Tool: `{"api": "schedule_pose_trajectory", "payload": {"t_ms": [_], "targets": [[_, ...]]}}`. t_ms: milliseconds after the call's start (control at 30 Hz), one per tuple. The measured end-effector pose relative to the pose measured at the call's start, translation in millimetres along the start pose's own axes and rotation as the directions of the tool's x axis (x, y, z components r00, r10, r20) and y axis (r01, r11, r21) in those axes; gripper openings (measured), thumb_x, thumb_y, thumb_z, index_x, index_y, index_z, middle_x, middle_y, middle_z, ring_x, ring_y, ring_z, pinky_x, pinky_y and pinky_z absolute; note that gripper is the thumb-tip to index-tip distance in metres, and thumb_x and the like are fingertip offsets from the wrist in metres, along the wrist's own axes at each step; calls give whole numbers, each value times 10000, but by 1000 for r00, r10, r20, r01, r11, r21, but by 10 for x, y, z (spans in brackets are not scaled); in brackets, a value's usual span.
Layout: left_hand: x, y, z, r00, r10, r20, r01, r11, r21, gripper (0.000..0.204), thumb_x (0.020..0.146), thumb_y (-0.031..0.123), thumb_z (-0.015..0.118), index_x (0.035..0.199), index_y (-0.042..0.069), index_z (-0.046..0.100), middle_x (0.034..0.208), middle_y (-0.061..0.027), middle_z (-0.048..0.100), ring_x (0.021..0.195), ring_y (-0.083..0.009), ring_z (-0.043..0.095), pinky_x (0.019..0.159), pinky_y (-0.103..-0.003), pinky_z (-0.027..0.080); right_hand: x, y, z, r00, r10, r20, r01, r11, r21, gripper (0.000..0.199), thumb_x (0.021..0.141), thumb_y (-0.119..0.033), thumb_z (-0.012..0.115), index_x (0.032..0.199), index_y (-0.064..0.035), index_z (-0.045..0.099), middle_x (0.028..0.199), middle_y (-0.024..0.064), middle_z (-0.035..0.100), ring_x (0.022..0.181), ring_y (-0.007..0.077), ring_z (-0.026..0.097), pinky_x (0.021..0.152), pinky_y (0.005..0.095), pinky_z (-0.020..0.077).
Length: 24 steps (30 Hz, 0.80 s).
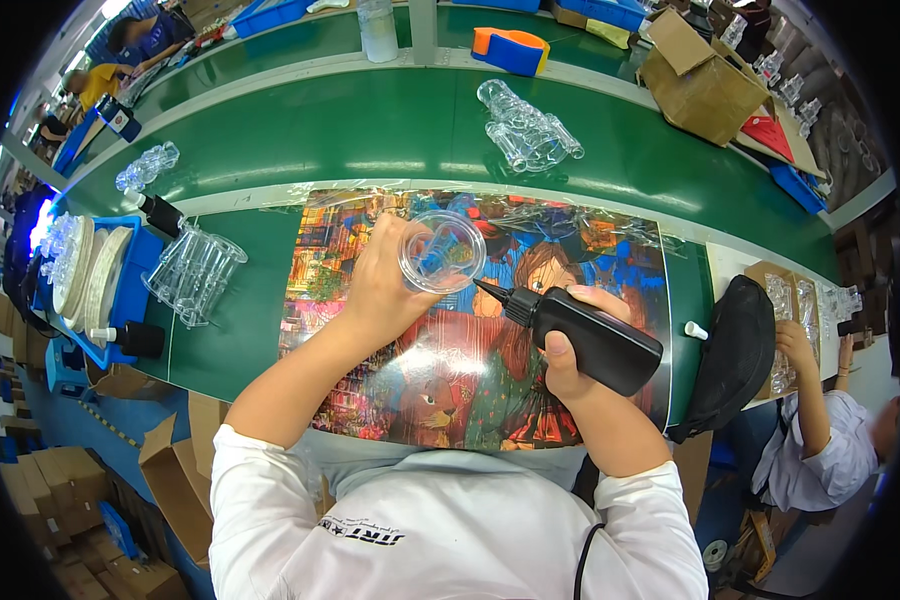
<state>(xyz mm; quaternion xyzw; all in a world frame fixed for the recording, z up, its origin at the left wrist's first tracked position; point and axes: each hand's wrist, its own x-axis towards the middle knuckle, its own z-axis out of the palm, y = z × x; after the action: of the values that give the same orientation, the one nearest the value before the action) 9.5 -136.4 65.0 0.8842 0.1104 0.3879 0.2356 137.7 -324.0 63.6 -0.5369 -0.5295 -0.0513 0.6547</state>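
Fingers of left hand (385, 285) half-hide a clear cup (442, 251); right hand (567, 345) grips a black bottle (588, 338).

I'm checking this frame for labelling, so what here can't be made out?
Head view only:
- Left hand: fingertips hidden behind the clear plastic cup.
- Black squeeze bottle: its middle is covered by the right hand.
- Nozzle tip: touching the cup or not, too small to tell.
- Clear parts left of the picture mat: shapes blur together.

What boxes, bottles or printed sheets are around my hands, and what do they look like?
Black squeeze bottle: in right hand, slim nozzle.
Printed sheet: under both hands, many-coloured cartoon picture.
Open cardboard box: far right, brown.
Two more black bottles: far left, by a blue tray.
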Motion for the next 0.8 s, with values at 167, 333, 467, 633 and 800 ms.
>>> {"api": "schedule_pose_trajectory", "payload": {"t_ms": [167,333,467,633,800], "targets": [[-4,-27,20,999,33,-6,-33,999,23,577,635,243,813,1024,6,460,862,-114,514,794,-296,504,763,-410,437,-41,26,-9,1000,2,8,-2,1000,-6,422,782,-170,694,1095,52,518,1063,130,551,811,194,620,722,270,495],[-4,-45,30,999,46,-15,-45,999,30,575,635,238,813,1027,8,462,863,-114,512,795,-290,504,740,-397,440,-13,-2,6,1000,-13,3,13,1000,0,420,781,-169,694,1092,53,520,1053,128,556,807,192,620,717,269,495],[4,-33,12,998,45,-33,-45,999,13,575,630,230,815,1029,8,466,867,-109,512,794,-280,506,712,-382,445,12,-11,2,999,-32,10,33,999,-42,436,782,-167,696,1110,50,507,1035,123,559,803,187,617,712,268,490],[28,-5,4,997,52,-50,-53,998,-32,557,622,202,818,1024,13,482,879,-104,507,792,-264,508,691,-364,448,23,10,5,999,19,-42,-18,1000,6,500,792,-226,682,1149,43,458,980,117,556,780,175,597,714,263,477],[21,-11,-5,998,-66,-8,64,987,-150,539,612,157,817,1027,29,497,906,-102,492,779,-248,508,690,-343,446,63,65,-75,996,48,-69,-54,994,-96,549,782,-231,704,1200,14,446,944,115,552,759,179,579,709,277,470]]}}
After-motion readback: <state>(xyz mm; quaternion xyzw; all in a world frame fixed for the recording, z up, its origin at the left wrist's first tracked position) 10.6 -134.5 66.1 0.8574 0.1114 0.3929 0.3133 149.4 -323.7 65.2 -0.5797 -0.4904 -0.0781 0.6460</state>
